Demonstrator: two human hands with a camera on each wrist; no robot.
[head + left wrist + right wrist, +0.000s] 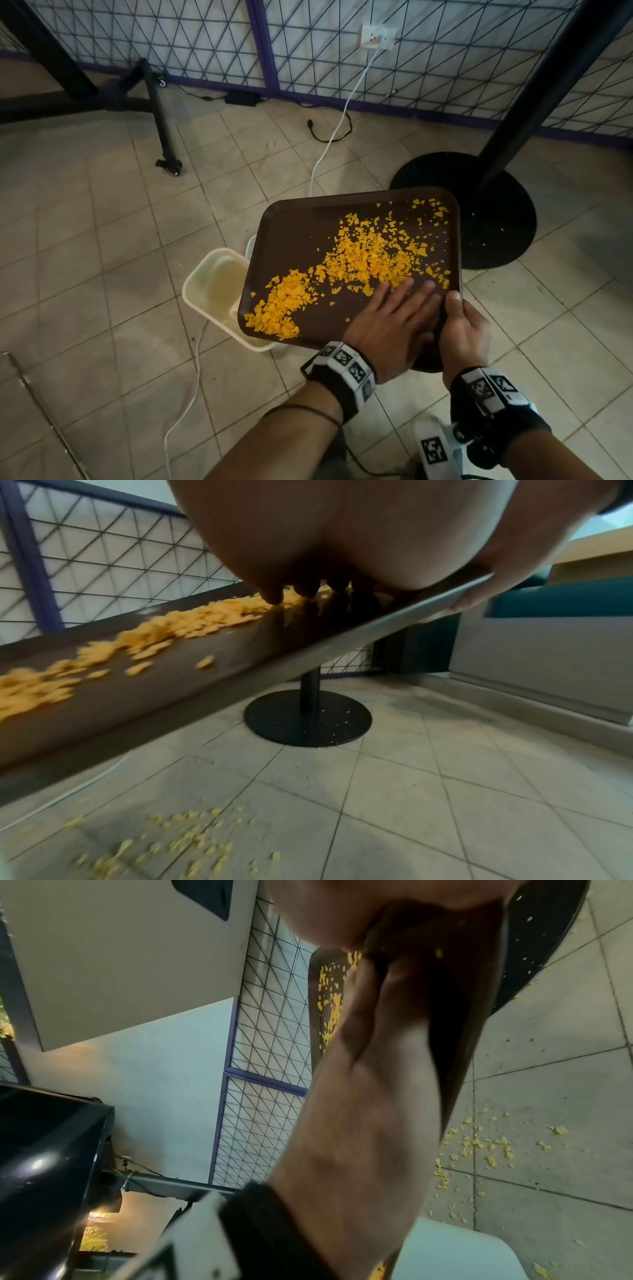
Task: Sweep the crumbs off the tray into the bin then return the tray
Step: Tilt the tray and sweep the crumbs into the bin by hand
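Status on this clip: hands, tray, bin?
Left hand flat on tray, fingers at crumbs. Right hand grips tray's near corner. Tray tilted over bin. Some crumbs on floor.

A dark brown tray [294, 233] is strewn with bright orange-yellow crumbs [359, 260], above a cream bin [209, 291]. The floor [102, 274] is laid in beige tiles with darker grout lines. At the far side, pale panels [445, 51] are crossed by a black triangular grid and framed in purple. Black-and-white square markers are carried on black wristbands [346, 366].
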